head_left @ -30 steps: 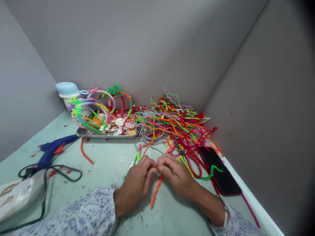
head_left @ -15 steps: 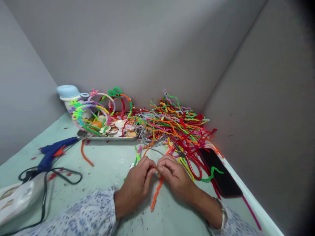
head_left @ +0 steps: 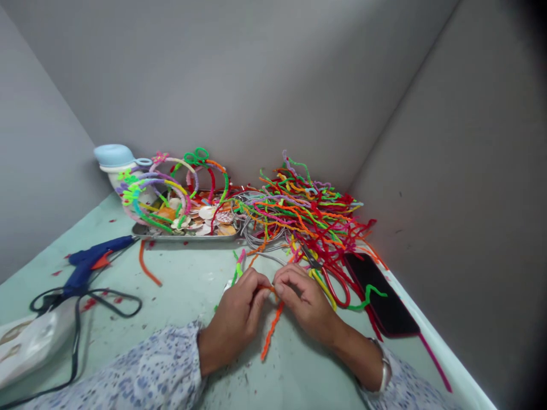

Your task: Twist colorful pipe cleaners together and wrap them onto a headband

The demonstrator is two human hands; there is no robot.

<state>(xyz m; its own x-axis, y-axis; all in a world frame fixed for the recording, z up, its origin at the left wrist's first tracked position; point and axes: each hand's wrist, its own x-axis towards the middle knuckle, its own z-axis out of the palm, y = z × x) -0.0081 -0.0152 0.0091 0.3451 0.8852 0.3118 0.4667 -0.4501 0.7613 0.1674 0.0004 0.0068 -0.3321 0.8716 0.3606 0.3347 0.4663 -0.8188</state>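
Both my hands meet over the near middle of the table, pinching an orange pipe cleaner (head_left: pixel 270 336). My left hand (head_left: pixel 235 319) grips it between thumb and forefinger, close to the fingertips of my right hand (head_left: pixel 308 307). A loose end of the pipe cleaner hangs down below the hands toward me. The part between the fingers is mostly hidden. Just behind my left hand lie green and pink pipe cleaner pieces (head_left: pixel 239 263), partly covered. Red-handled scissors (head_left: pixel 337 285) rest beyond my right hand, beside a yellow pipe cleaner (head_left: pixel 321 285).
A large heap of colourful pipe cleaners (head_left: pixel 307 205) lies at the back. Left of it, a metal tray (head_left: pixel 188 238) holds shells and wrapped headbands (head_left: pixel 171 188), near a bottle (head_left: pixel 114 156). A blue glue gun (head_left: pixel 85 267) with its cord is at left, a phone (head_left: pixel 384 302) at right.
The hands keep their pinch on the orange pipe cleaner, with only slight finger movement. The whole view has shifted a little; nothing on the table has visibly been moved.
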